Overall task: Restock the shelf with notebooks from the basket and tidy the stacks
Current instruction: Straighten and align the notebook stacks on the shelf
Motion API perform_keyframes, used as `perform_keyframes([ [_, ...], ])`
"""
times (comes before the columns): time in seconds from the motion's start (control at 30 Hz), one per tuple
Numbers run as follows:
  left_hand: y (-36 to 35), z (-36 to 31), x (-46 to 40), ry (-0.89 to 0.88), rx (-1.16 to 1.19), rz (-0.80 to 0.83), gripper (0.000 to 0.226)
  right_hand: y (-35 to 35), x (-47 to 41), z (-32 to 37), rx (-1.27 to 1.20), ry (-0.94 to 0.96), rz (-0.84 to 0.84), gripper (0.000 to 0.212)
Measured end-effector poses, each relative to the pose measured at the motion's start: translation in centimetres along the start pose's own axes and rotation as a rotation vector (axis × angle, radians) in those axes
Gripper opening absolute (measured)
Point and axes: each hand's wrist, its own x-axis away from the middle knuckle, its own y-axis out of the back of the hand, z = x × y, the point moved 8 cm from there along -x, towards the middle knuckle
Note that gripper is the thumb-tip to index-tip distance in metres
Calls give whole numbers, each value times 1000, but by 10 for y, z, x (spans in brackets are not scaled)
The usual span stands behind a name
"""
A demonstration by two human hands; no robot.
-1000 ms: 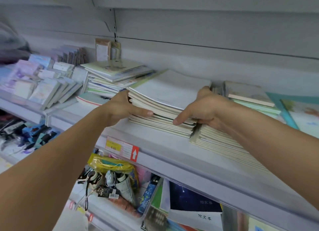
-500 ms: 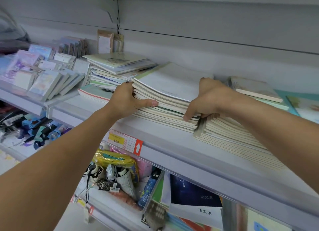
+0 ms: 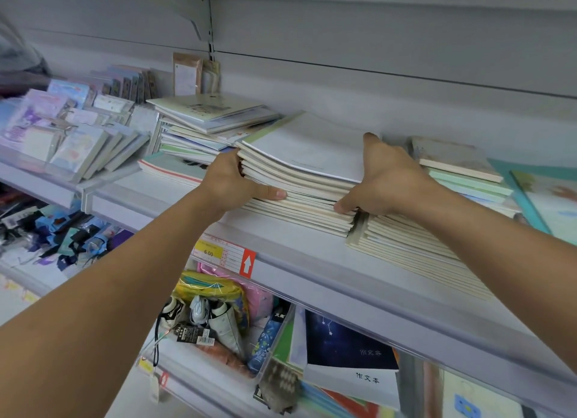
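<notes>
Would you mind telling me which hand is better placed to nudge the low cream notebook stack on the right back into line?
The right hand. It grips the white-topped middle notebook stack directly beside the low cream notebook stack, while the left hand holds the far side.

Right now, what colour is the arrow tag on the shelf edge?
Red, with a white arrow; head view.

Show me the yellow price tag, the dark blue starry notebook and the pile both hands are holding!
Yellow price tag [image 3: 208, 251], head view, its middle.
Dark blue starry notebook [image 3: 343, 342], head view, its cover.
Held pile of white notebooks [image 3: 307, 149], head view, top cover.
</notes>
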Motion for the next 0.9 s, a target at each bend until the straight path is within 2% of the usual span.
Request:
perform_keyframes([
  [0.07, 0, 3, 0, 35, 13, -4, 50, 0, 2, 0, -5, 0, 7, 87],
  [0.13, 1, 5, 0, 55, 7, 34, 59, 1, 4, 3, 35, 11, 70, 76],
  [0.23, 4, 6, -2, 70, 87, 36, 111, 13, 8, 7, 148, 38, 146, 64],
  [0.27, 5, 4, -3, 51, 123, 6, 120, 19, 8, 8, 179, 43, 133, 64],
  [0.37, 6, -4, -5, -43, 142, -65, 105, 18, 3, 0, 207, 41, 138, 66],
  [0.53, 3, -6, -6, -115, 108, -114, 73, 4, -19, -19, -56, 5, 159, 72],
  [0.6, 1, -7, -7, -137, 137, -99, 67, 2, -24, -21, -113, -3, 156, 74],
  [0.67, 0, -5, -9, -136, 108, -108, 65, -1, -28, -22, -122, -7, 162, 81],
  [0.8, 5, -4, -12, -136, 1, -164, 76, -5, -35, -26, -152, 32, 155, 124],
  [0.83, 5, -4, -11, -133, -14, -149, 79, -5, -35, -25, -151, 38, 160, 125],
  [0.9, 3, -2, -11, -103, 16, -83, 88, -6, -31, -22, -147, 48, 169, 113],
])
